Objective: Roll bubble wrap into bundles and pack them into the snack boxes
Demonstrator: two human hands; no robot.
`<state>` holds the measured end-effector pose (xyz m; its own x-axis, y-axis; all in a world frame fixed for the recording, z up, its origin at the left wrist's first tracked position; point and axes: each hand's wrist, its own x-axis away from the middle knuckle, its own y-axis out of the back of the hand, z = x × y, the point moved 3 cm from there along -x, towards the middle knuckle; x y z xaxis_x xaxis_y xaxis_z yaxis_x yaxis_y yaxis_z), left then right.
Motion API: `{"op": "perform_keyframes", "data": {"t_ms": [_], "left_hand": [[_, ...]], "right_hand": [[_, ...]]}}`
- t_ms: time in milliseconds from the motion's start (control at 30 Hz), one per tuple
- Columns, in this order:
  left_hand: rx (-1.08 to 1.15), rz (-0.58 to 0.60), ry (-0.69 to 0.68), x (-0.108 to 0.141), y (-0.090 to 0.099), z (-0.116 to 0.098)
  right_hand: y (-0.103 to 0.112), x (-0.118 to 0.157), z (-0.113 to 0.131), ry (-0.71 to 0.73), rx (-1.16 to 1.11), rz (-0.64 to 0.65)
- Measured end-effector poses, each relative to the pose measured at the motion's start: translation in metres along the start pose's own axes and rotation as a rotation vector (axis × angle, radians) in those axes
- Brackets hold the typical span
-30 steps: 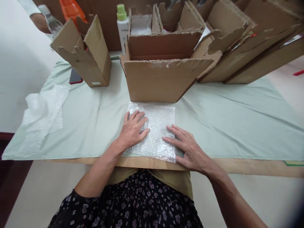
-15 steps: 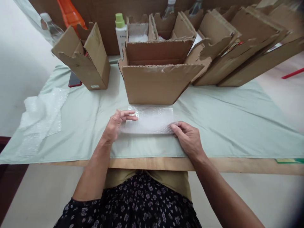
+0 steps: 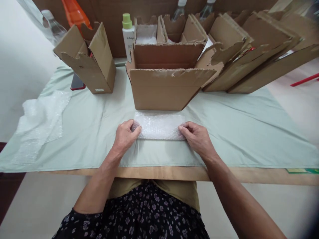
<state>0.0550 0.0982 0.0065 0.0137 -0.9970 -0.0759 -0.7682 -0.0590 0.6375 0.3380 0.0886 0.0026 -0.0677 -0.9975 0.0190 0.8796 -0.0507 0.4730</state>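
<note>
Left hand (image 3: 124, 135), open-fingered earlier, now pinches bubble wrap (image 3: 159, 126) as right hand (image 3: 199, 137) does, holding the apparently doubled sheet at both ends near front edge of table (image 3: 161, 172).

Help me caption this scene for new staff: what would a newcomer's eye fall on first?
Probably the bright orange object at the back left, behind a narrow cardboard box. Next, the wide open box at the centre, and just in front of it the bubble wrap, its left end in the left hand and its right end in the right hand.
</note>
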Motion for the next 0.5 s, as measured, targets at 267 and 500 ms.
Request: {"op": "perform_keyframes", "data": {"t_ms": [267,500], "left_hand": [[-0.423,-0.091,-0.033,-0.001,-0.003,0.001],[-0.528,-0.092,0.005,-0.001,-0.005,0.003]], "right_hand": [[-0.005,-0.008,-0.013,0.135,0.466,-0.233],[-0.017,-0.020,-0.023,0.258,0.680,-0.237]]}}
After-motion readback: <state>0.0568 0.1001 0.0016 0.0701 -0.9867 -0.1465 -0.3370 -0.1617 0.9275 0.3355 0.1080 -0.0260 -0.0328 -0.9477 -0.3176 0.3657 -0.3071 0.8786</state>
